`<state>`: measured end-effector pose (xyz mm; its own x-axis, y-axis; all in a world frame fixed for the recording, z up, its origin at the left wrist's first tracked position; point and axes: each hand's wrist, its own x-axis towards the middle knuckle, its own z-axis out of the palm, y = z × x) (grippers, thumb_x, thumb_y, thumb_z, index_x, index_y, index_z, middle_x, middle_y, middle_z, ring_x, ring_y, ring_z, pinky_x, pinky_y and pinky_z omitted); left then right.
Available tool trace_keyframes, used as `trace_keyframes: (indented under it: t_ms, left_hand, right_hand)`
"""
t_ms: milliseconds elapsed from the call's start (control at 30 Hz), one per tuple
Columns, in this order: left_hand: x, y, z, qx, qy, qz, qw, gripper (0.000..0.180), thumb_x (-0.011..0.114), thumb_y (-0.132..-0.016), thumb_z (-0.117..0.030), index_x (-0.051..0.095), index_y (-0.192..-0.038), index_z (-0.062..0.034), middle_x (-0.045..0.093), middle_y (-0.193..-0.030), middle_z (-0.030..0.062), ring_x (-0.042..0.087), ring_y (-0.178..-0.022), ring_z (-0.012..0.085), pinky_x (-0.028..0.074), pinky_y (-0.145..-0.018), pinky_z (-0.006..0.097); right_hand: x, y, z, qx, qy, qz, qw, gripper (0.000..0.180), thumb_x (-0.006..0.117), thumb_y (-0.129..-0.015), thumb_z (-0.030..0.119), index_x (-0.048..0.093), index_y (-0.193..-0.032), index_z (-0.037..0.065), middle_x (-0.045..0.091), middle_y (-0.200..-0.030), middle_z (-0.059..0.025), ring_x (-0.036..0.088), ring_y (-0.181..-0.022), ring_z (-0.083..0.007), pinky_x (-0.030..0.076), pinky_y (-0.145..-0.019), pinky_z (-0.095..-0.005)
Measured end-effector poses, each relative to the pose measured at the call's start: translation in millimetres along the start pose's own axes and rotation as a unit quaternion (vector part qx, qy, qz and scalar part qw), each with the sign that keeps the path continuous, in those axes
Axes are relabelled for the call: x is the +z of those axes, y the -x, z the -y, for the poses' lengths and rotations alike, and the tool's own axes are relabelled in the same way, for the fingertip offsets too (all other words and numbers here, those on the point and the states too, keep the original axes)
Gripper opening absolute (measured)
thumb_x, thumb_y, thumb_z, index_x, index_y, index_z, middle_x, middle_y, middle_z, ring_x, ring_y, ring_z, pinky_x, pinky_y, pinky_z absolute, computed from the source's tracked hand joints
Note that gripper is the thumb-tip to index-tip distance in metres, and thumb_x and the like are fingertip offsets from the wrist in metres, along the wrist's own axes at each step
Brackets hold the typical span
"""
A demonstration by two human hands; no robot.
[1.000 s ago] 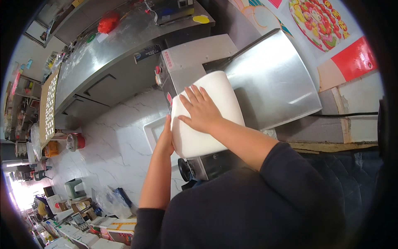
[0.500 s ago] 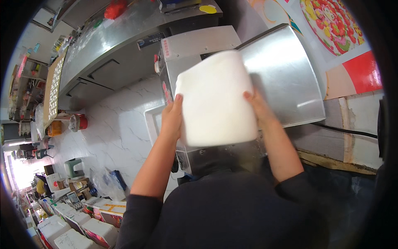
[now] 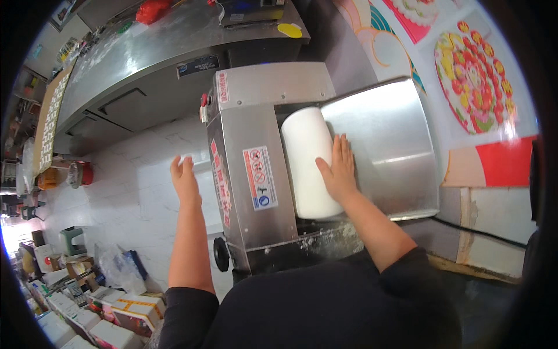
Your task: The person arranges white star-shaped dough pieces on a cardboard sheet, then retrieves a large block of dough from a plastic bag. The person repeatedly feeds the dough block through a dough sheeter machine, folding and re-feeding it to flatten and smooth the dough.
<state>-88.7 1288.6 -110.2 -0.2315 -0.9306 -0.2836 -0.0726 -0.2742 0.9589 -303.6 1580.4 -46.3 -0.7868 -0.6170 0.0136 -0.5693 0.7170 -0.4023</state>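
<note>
Steel dough-sheeter machine (image 3: 256, 174) fills frame centre, its sloped metal tray (image 3: 383, 151) running to the right. White dough sheet (image 3: 308, 163) lies on the tray's left end, butted against the machine's mouth, likely so the rollers can take it. Right hand (image 3: 337, 168) flat on the dough's right edge, fingers together and extended, palm pressing to keep it down. Left hand (image 3: 185, 177) left of the machine housing, open, fingers loosely spread, holding nothing, hovering over the white marble floor (image 3: 133, 198). Boxes (image 3: 116, 314) lower left.
</note>
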Motion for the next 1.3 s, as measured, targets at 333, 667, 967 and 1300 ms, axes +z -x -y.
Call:
trace_keyframes:
  t_ms: [333,667,967,1300]
  left_hand:
    - [-35.2,-47.1,263.9,-0.467,0.042,0.176,0.865,0.059,0.042,-0.094,-0.053,0.051,-0.127,-0.0046,0.064,-0.1,0.0074,0.058,-0.078,0.0194,0.046,-0.07,0.034]
    - [8.9,-47.8,326.6,-0.516,0.167,0.34,0.768,0.053,0.055,-0.088,-0.047,0.06,-0.117,-0.0022,0.067,-0.104,0.0123,0.064,-0.086,0.0236,0.05,-0.075,0.038]
    - [-23.8,-46.3,292.8,-0.299,-0.184,0.215,0.912,0.058,0.069,-0.075,-0.048,0.065,-0.107,0.0005,0.068,-0.101,0.0196,0.066,-0.092,0.0292,0.051,-0.081,0.038]
    - [-74.7,-59.9,137.2,-0.126,-0.473,0.056,0.87,0.061,0.071,-0.068,-0.061,0.066,-0.084,-0.0021,0.068,-0.079,0.0176,0.066,-0.076,0.0335,0.051,-0.066,0.043]
  right_hand:
    - [42.7,-3.4,8.4,-0.015,-0.011,0.069,0.997,0.07,0.044,-0.093,0.029,0.015,-0.145,-0.008,0.018,-0.15,-0.0281,0.015,-0.14,-0.0423,0.009,-0.114,-0.0488]
    - [84.6,-10.8,13.7,0.054,-0.272,0.146,0.95,0.076,0.031,-0.097,0.046,0.001,-0.148,-0.003,0.008,-0.154,-0.0197,0.014,-0.142,-0.0328,0.012,-0.114,-0.042]
    - [72.2,-16.2,98.4,-0.245,-0.005,0.181,0.953,0.08,0.042,-0.092,0.057,0.027,-0.141,-0.005,0.028,-0.148,-0.02,0.028,-0.137,-0.036,0.023,-0.11,-0.0474]
    - [72.5,-21.4,122.2,-0.312,0.033,0.138,0.939,0.069,0.049,-0.09,0.045,0.038,-0.137,-0.004,0.035,-0.145,-0.0228,0.032,-0.134,-0.0422,0.023,-0.108,-0.0541]
